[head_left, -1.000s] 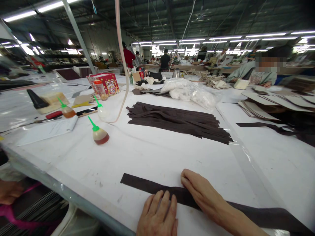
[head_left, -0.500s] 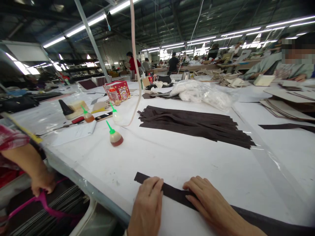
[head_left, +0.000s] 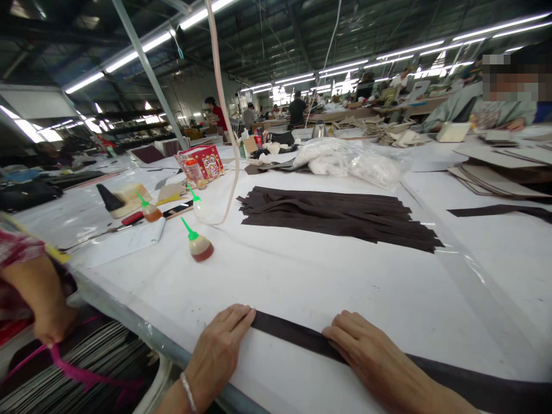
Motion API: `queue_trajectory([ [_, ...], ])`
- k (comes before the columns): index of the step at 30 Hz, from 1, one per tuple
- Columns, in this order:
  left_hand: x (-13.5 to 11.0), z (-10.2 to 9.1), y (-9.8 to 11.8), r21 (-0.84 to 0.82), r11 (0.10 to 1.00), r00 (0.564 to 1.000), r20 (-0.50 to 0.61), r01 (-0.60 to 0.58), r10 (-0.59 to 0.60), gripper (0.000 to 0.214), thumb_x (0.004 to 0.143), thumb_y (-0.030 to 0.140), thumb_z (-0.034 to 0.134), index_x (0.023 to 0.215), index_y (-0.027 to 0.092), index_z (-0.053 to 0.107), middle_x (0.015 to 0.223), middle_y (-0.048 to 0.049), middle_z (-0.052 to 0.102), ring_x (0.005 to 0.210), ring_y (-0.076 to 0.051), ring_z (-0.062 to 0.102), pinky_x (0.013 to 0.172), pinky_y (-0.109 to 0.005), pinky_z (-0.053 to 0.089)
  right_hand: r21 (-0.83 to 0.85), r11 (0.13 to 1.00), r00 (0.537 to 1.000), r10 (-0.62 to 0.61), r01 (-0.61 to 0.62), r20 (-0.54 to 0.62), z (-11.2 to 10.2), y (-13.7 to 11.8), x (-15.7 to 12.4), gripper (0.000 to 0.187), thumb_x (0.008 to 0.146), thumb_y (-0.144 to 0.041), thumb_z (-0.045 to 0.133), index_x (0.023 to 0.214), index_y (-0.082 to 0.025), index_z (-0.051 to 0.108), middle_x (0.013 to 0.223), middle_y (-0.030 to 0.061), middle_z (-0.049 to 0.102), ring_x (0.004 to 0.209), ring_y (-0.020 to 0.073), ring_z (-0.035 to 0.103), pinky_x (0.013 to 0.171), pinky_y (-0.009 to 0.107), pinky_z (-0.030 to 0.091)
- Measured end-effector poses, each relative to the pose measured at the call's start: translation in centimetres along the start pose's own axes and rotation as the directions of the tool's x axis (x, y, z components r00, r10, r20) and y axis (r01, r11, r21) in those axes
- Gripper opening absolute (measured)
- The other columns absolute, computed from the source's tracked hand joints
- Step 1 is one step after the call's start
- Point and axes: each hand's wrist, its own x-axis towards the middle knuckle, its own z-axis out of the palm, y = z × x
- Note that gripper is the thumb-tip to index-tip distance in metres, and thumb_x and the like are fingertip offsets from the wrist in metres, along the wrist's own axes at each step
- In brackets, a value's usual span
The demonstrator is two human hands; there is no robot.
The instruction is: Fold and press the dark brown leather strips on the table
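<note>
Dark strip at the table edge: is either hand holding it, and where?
Dark strip not gripped: left hand lies flat on its left end, right hand flat further along.
</note>
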Motion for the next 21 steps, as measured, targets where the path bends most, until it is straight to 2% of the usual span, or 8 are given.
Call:
queue_trajectory([
  [2,0.1,-0.5,-0.6,0.018,1.0,1.0,-0.024,0.006,-0.005,0.043,0.083,-0.001,0.035,0.111,0.014,0.064,0.108,-0.0087,0.067,0.099,-0.022,0.061,0.087,-0.04,0.056,0.004,1.0,1.0,-0.003,0.003,0.004,0.0,-0.1,0.0,0.023,0.09,0.001,0.043,0.089,-0.017,0.057,0.084,0.0041,0.054,0.076,0.0204,0.047,0.071,0.033,0.035],
  [4,0.6,-0.9,-0.2,0.01,0.999,0.997,-0.073,0.039,-0.038,0.038,0.086,0.001,0.036,0.108,0.014,0.064,0.107,-0.0098,0.066,0.098,-0.023,0.06,0.085,-0.042,0.055,0.011,1.0,1.0,0.008,-0.008,0.006,0.0,-0.1,0.0,0.022,0.091,0.001,0.043,0.09,-0.017,0.057,0.085,0.0041,0.054,0.077,0.0203,0.047,0.072,0.034,0.035],
  [7,2.3,-1.1,2.3,-0.124,0.99,0.99,-0.112,0.071,-0.086,0.038,0.089,0.002,0.035,0.116,0.015,0.06,0.108,-0.0103,0.063,0.1,-0.022,0.058,0.086,-0.04,0.054,0.014,0.999,0.999,0.037,-0.037,-0.005,0.2,-0.1,0.0,0.021,0.093,-0.002,0.043,0.093,-0.017,0.058,0.087,0.0041,0.053,0.079,0.0199,0.047,0.073,0.034,0.035],
  [10,4.2,-0.4,5.6,-0.343,0.939,0.999,-0.03,0.03,-0.043,0.037,0.09,0.004,0.036,0.116,0.017,0.059,0.103,-0.0083,0.062,0.094,-0.02,0.058,0.083,-0.037,0.054,-0.009,0.999,0.999,0.033,-0.033,-0.023,0.3,-0.2,0.1,0.019,0.093,-0.004,0.046,0.096,-0.018,0.059,0.087,0.0035,0.054,0.079,0.0198,0.048,0.073,0.034,0.036],
  [13,5.4,0.7,7.5,-0.436,0.9,0.999,0.037,0.001,0.016,0.034,0.09,0.004,0.038,0.113,0.016,0.06,0.096,-0.0074,0.063,0.088,-0.02,0.057,0.079,-0.036,0.054,-0.03,0.999,0.999,0.02,-0.021,-0.044,0.1,-0.3,0.2,0.02,0.091,-0.003,0.049,0.098,-0.018,0.059,0.087,0.0031,0.055,0.079,0.0196,0.049,0.074,0.034,0.036],
  [18,5.4,1.3,7.3,-0.426,0.904,0.989,0.114,-0.034,0.09,0.036,0.088,0.003,0.037,0.114,0.014,0.059,0.09,-0.0071,0.061,0.084,-0.021,0.055,0.076,-0.038,0.054,-0.04,0.999,0.999,0.012,-0.014,-0.049,-0.5,-0.1,-0.2,0.02,0.09,-0.003,0.051,0.097,-0.019,0.06,0.088,0.0016,0.056,0.081,0.0177,0.051,0.08,0.033,0.037],
  [21,5.2,1.4,6.9,-0.427,0.901,0.983,0.116,-0.078,0.141,0.038,0.09,0.004,0.035,0.121,0.012,0.056,0.091,-0.0081,0.061,0.084,-0.022,0.054,0.075,-0.038,0.054,-0.051,0.999,1.0,-0.009,0.008,-0.027,-0.7,0.3,-0.8,0.021,0.09,-0.003,0.05,0.096,-0.02,0.06,0.088,0.0012,0.056,0.08,0.017,0.051,0.079,0.032,0.037],
])
